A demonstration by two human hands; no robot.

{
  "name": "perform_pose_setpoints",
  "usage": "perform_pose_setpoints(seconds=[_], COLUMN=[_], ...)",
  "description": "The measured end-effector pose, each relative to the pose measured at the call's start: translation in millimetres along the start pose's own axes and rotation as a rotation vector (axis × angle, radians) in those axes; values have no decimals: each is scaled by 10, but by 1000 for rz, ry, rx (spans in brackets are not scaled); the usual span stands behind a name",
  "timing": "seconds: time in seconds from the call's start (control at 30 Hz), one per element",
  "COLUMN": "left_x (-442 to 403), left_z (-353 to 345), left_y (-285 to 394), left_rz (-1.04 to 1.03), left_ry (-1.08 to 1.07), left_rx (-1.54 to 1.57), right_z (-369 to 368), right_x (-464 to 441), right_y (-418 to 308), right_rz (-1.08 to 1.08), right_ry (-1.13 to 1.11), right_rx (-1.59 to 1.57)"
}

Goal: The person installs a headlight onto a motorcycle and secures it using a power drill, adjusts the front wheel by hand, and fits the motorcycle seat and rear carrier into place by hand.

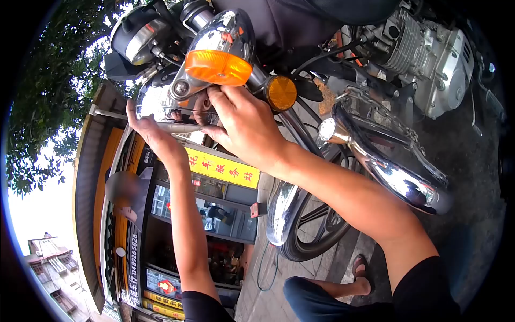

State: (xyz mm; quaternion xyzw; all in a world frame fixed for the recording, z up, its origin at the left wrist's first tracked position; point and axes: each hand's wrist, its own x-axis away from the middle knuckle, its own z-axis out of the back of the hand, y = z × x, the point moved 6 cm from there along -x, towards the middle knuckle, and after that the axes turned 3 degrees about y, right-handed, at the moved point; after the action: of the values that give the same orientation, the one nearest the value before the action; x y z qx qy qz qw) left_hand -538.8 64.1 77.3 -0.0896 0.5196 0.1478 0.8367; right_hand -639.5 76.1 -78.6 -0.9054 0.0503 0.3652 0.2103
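Note:
A chrome headlight (159,103) sits at the front of a motorcycle, shiny and reflecting a person. My left hand (153,134) grips its front rim, with the index finger stretched along the edge and the thumb on the chrome. My right hand (244,121) is bent against the side of the headlight, just under an amber turn signal (217,67) with a chrome housing. Its fingers are curled close to the thumb; what lies between them is hidden. A bolt (181,87) shows on the signal's bracket, between the two hands.
The view is turned sideways. A round amber reflector (280,93) is beside my right wrist. Below are the front wheel (311,236), chrome fenders (399,169) and the engine (437,64). A gauge (140,40) sits above. A shop with a yellow sign (222,167) stands behind.

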Motion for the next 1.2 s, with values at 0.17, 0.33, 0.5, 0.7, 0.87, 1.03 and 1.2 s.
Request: perform_pose_setpoints(seconds=[0.17, 0.33, 0.5, 0.7, 0.87, 1.03, 1.2], left_x=[105, 103, 9, 112, 84, 96, 78], left_z=[54, 74, 172, 44, 41, 16, 80], left_y=[185, 137, -118, -194, -181, -162, -199], left_rz=[-144, -134, 78, 564, 487, 464, 454], left_ry=[-309, -286, -223, -329, -265, -279, -242], left_rx=[-307, -336, -2, 340, 291, 266, 212], right_z=[-7, -10, -7, -3, -2, -24, -38], right_x=[4, 11, 12, 1, -7, -7, -9], right_y=[-23, -7, 2, -19, -2, 15, 17], right_rz=[49, 21, -8, -51, -67, -51, -38], right_ry=[44, 33, 5, -15, -29, -19, -37], right_rx=[16, -18, -15, -13, -35, -45, -42])
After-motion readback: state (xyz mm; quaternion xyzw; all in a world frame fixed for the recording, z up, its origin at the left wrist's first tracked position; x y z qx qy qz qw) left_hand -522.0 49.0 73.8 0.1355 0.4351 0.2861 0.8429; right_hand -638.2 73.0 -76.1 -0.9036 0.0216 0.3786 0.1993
